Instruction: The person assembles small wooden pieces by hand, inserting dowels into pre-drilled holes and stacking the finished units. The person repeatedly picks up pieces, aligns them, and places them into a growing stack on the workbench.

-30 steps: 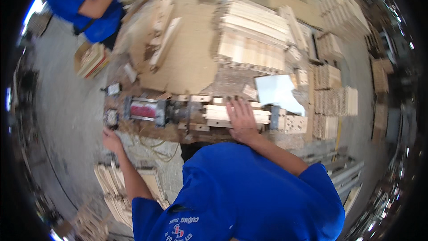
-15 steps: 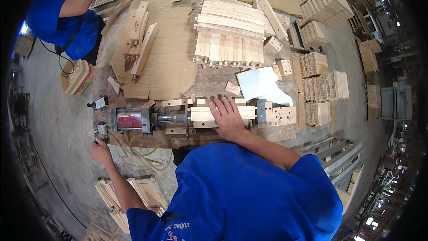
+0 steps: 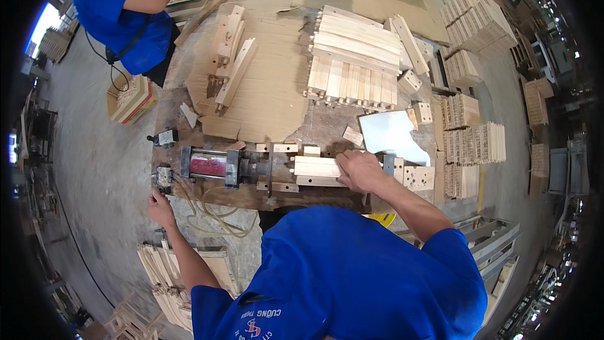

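My right hand point(image 3: 363, 171) is closed over the right part of a pale wooden piece point(image 3: 316, 166) with round tenons at its end. The piece lies in a clamping jig between the steel press plate point(image 3: 270, 175) on the left and a dark stop block point(image 3: 389, 166) on the right. A gap separates its left end from the plate. To the left, an air cylinder point(image 3: 208, 165) with a red inside stands in line with it. My left hand point(image 3: 162, 210) has its fingers closed at the small air valve point(image 3: 165, 177) on the bench's left edge; its lever is mostly hidden.
Tenoned wooden pieces point(image 3: 352, 79) are stacked beyond the jig, beside a white sheet point(image 3: 393, 135). Cardboard point(image 3: 270, 101) covers part of the bench. A yellowish hose point(image 3: 217, 217) hangs near my left arm. A co-worker in blue point(image 3: 126, 19) stands far left.
The press plate has drawn back toward the cylinder, away from the wood. My right hand has gone from lying flat to gripping farther right. My left hand stays at the valve; the view has shifted.
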Tool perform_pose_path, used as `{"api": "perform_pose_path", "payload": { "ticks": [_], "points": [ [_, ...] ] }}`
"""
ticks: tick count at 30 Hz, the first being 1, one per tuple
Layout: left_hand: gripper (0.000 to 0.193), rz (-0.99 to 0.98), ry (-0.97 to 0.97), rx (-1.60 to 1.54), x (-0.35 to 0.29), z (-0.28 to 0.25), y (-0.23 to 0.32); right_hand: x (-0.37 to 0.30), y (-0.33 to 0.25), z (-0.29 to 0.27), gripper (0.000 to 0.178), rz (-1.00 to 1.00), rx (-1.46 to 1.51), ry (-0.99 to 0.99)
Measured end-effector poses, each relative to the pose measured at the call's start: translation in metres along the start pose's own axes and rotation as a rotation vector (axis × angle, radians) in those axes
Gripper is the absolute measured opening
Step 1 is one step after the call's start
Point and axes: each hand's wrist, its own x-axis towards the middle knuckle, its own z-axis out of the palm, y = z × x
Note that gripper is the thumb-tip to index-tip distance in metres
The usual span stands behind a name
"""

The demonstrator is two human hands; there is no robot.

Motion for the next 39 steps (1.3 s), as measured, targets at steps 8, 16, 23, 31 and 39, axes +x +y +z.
{"api": "perform_pose_path", "payload": {
  "ticks": [8, 16, 23, 31, 39],
  "points": [
    [0.039, 0.040, -0.003, 0.029, 0.002, -0.005, 0.000, 0.002, -0.004, -0.052, 0.040, 0.011, 0.195, 0.051],
    [0.038, 0.137, 0.027, 0.064, -0.007, -0.013, 0.028, 0.009, 0.014, -0.140, 0.046, -0.094, 2.130, 0.417],
    [0.038, 0.151, 0.044, 0.104, -0.008, -0.019, 0.029, 0.014, 0.042, -0.163, 0.041, -0.429, 2.435, 0.337],
    [0.039, 0.259, 0.143, 0.142, -0.008, -0.015, 0.028, 0.015, 0.050, -0.156, 0.041, -0.356, 2.441, 0.407],
    [0.034, 0.156, 0.065, 0.122, -0.009, -0.017, 0.034, 0.003, 0.061, -0.160, 0.040, 0.221, 1.230, 0.650]
  ]
}}
